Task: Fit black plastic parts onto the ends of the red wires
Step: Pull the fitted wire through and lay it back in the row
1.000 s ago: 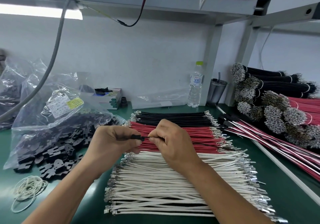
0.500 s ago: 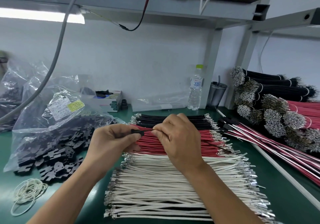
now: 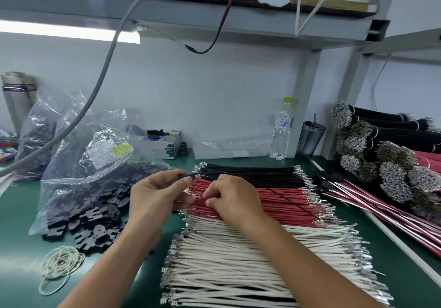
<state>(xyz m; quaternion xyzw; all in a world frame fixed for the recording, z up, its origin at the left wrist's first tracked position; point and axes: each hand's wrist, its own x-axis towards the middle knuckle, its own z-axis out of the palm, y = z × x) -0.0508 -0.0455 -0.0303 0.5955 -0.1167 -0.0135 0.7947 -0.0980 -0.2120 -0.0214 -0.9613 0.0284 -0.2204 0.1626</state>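
Left hand: the left hand (image 3: 158, 194) is hovering above the near left end of the red wires, its thumb and fingertips pinching a small black plastic part (image 3: 186, 176) at its upper edge.
Black plastic part: it is sticking out to the right of the left fingertips, over the left ends of the black wires (image 3: 250, 174) (a thin dark wire seems to be trailing from it, though I cannot tell that for sure).
Right hand: the right hand (image 3: 232, 199) is resting on the red wires (image 3: 274, 202), fingers curled down, thumb and forefinger closing on the metal tips at the left end of the row; which single wire it is gripping I cannot tell.
Red wires: they are lying side by side on the green table (image 3: 21, 212), between the black wires behind and the white wires (image 3: 250, 264) in front.
Loose supply: a clear plastic bag (image 3: 78, 164) is spilling black parts (image 3: 95, 226) onto the table at the left, well apart from the hands.
Rubber bands: a heap of pale rubber bands (image 3: 60, 266) is lying near the front left edge.
Right side: bundled wires (image 3: 391, 164) are stacking up by the frame post, with finished wire sets (image 3: 372, 202) lying beside them.
Back wall: a water bottle (image 3: 281, 131) and a dark cup (image 3: 311, 138) are standing behind the wire rows.
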